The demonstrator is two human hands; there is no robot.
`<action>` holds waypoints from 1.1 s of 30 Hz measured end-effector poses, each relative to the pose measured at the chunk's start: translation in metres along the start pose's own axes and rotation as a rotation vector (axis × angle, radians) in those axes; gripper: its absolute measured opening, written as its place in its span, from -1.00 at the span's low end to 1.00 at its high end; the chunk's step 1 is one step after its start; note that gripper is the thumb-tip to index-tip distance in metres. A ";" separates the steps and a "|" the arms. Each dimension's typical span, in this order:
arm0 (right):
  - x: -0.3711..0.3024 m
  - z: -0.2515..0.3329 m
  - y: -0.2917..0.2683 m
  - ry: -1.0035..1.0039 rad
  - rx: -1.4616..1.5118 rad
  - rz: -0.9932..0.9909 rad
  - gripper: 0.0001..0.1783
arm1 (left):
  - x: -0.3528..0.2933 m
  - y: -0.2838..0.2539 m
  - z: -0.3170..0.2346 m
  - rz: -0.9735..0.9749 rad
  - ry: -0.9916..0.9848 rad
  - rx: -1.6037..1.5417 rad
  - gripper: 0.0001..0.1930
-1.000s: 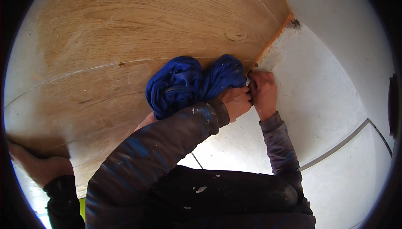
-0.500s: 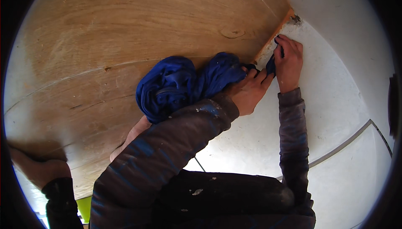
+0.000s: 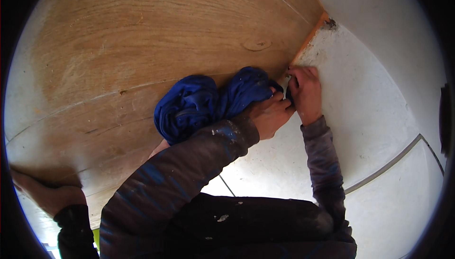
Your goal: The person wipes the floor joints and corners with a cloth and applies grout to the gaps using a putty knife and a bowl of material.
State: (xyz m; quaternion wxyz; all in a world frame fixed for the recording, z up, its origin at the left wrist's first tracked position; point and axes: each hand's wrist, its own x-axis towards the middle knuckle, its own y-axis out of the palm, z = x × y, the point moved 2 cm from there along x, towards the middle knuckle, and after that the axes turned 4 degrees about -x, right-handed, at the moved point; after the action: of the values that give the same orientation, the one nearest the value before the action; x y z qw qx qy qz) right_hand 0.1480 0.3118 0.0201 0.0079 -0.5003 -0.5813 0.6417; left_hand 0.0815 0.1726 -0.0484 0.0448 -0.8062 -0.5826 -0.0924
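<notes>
The landmark here is the lower edge of the wooden panel (image 3: 156, 60), where its thin orange rim (image 3: 310, 36) meets the white floor (image 3: 379, 117). That rim runs as a long slant, from the dark-stained corner at the upper right down toward the lower left.

Both hands meet on this rim, at its lower stretch. The right hand (image 3: 304, 92) lies on the floor side of the rim, palm down, its fingers (image 3: 297, 72) curled together and pressed against the edge; a small dark thing (image 3: 288, 97) shows at its inner side, too hidden to name. The left hand (image 3: 269, 114) comes in from the panel side and slightly below, its fingers bunched toward the same spot, touching the right hand; I cannot tell whether they pinch anything.

A crumpled blue cloth (image 3: 208, 102) lies on the panel just beside the left hand, on the side away from the rim.

Far along the panel's lower left edge, another person's hand (image 3: 50, 195) holds the board.
</notes>
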 end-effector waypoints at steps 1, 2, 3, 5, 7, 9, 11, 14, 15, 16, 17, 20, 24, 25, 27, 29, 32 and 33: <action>0.000 0.000 -0.004 -0.021 0.058 -0.098 -0.72 | 0.001 -0.001 -0.001 -0.032 0.012 -0.004 -0.38; 0.004 -0.003 -0.008 -0.049 0.053 -0.120 -0.72 | 0.003 -0.003 -0.004 -0.088 -0.027 -0.023 -0.35; 0.010 -0.009 -0.015 -0.050 0.017 -0.231 -0.75 | 0.006 -0.005 -0.006 -0.140 -0.066 -0.044 -0.32; 0.026 -0.021 -0.028 -0.052 -0.018 -0.339 -0.78 | 0.015 -0.011 -0.009 -0.229 -0.095 -0.020 -0.29; 0.044 -0.034 -0.041 -0.015 -0.033 -0.422 -0.81 | 0.025 -0.019 -0.011 -0.306 -0.131 0.003 -0.26; 0.059 -0.039 -0.045 -0.014 -0.057 -0.425 -0.80 | 0.035 -0.029 -0.007 -0.390 -0.132 -0.093 -0.22; 0.069 -0.040 -0.048 -0.025 -0.079 -0.433 -0.80 | 0.042 -0.033 -0.002 -0.354 -0.143 -0.110 -0.23; 0.073 -0.037 -0.046 -0.031 -0.185 -0.330 -0.77 | 0.043 -0.035 0.004 -0.305 -0.152 -0.131 -0.24; 0.072 -0.036 -0.045 -0.043 -0.201 -0.309 -0.76 | 0.042 -0.035 0.004 -0.279 -0.147 -0.133 -0.24; 0.072 -0.035 -0.044 -0.037 -0.211 -0.290 -0.75 | 0.040 -0.035 0.005 -0.290 -0.145 -0.122 -0.24; 0.071 -0.033 -0.042 -0.054 -0.214 -0.294 -0.75 | 0.039 -0.035 0.007 -0.270 -0.133 -0.176 -0.22; 0.069 -0.032 -0.037 -0.049 -0.254 -0.278 -0.76 | 0.036 -0.034 0.010 -0.241 -0.112 -0.178 -0.21; 0.062 -0.031 -0.030 -0.068 -0.217 -0.254 -0.70 | 0.034 -0.031 0.011 -0.247 -0.085 -0.130 -0.27; 0.059 -0.030 -0.027 -0.076 -0.210 -0.247 -0.61 | 0.033 -0.030 0.011 -0.255 -0.081 -0.122 -0.27; 0.050 -0.027 -0.021 -0.082 -0.195 -0.222 -0.60 | 0.031 -0.026 0.012 -0.172 -0.065 -0.085 -0.33; 0.041 -0.023 -0.015 -0.083 -0.178 -0.216 -0.60 | 0.027 -0.024 0.014 -0.148 -0.044 -0.066 -0.36; 0.028 -0.019 -0.010 -0.063 -0.140 -0.193 -0.64 | 0.023 -0.023 0.016 -0.116 0.018 -0.039 -0.40; 0.025 -0.018 -0.009 -0.031 -0.093 -0.150 -0.67 | 0.023 -0.022 0.015 -0.092 0.052 -0.033 -0.40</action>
State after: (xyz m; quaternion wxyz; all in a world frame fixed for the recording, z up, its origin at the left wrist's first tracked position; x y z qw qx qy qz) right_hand 0.1420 0.3431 0.0147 0.0238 -0.4451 -0.6464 0.6193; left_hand 0.0685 0.2034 -0.0592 0.0424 -0.7765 -0.6162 -0.1249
